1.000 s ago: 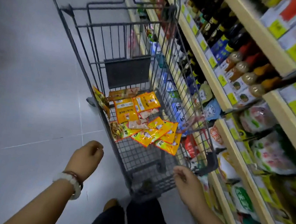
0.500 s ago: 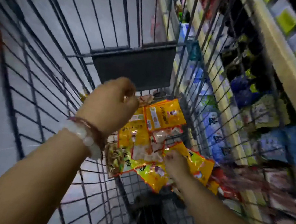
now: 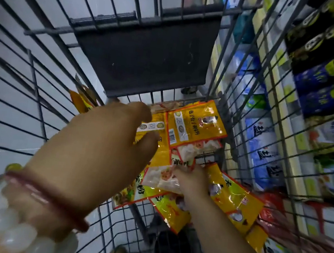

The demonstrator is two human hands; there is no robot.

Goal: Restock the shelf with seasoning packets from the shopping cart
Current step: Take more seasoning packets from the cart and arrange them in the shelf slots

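Several packets (image 3: 195, 127) lie on the cart (image 3: 42, 84) floor, none visibly moved to the shelf (image 3: 286, 122) on the right, so restocking looks barely begun. Left hand (image 3: 97, 150) hovers open-fingered over them, grasping nothing. Right hand (image 3: 191, 180) rests on the packets; whether it grips one cannot be told.

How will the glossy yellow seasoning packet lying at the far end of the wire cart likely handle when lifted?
The glossy yellow seasoning packet looks flat and thin, so it is probably light and floppy. Its shiny film shows glare, so it may slip between fingers. It lies overlapping other packets, so neighbours might shift.
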